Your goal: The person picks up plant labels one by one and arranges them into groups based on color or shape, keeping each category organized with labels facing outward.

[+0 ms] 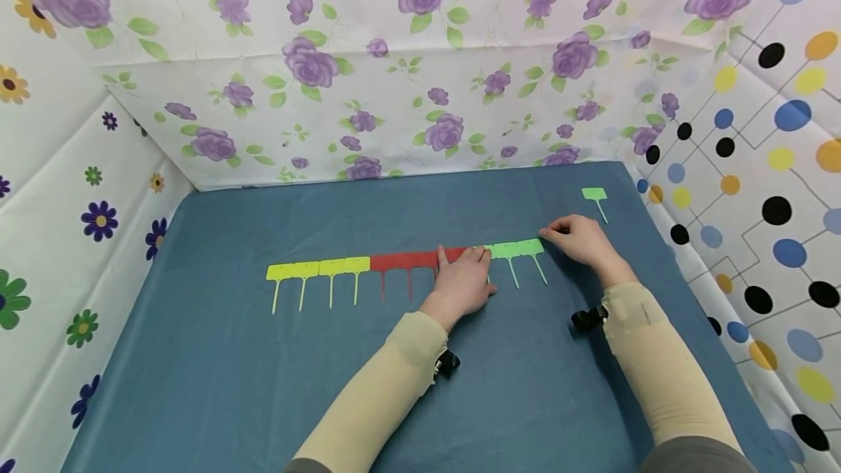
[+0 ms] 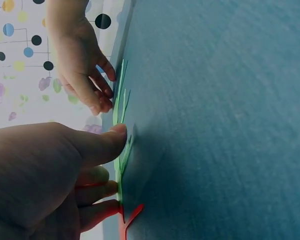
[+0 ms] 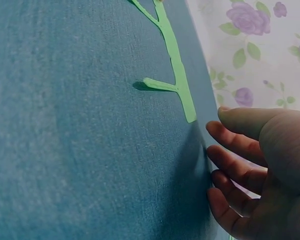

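T-shaped plastic plant labels stand edge to edge in one row across the table, stems toward the person. Several yellow labels (image 1: 331, 266) form the left part, several red labels (image 1: 401, 260) the middle, and green labels (image 1: 515, 248) the right end. My left hand (image 1: 463, 279) rests over the join of red and green, fingers extended, covering some heads. Just off the last green head is my right hand (image 1: 581, 239). In the right wrist view its loosely bent fingers (image 3: 235, 162) hold nothing, and a gap shows between them and the green label (image 3: 182, 90).
One separate green label (image 1: 594, 193) lies at the back right, beyond the right hand. A blue cloth (image 1: 217, 356) covers the table. Flowered sheeting (image 1: 368, 93) rises behind it, and dotted sheeting (image 1: 775, 254) stands along the right side.
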`<control>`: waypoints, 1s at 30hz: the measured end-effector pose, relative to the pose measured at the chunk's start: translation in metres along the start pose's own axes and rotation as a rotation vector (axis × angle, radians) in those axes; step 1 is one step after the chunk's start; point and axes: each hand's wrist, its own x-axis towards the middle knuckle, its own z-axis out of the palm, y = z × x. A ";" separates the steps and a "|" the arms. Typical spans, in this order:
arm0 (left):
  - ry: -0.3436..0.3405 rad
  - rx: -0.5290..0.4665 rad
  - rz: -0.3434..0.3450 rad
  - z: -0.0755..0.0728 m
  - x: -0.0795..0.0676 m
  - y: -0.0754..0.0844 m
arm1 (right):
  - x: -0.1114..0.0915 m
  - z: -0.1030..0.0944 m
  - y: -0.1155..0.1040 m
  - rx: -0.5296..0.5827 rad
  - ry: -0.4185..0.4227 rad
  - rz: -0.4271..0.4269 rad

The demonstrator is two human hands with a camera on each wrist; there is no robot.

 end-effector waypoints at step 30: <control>0.023 0.038 0.040 -0.001 0.000 0.003 | -0.002 0.002 0.003 -0.001 0.013 -0.041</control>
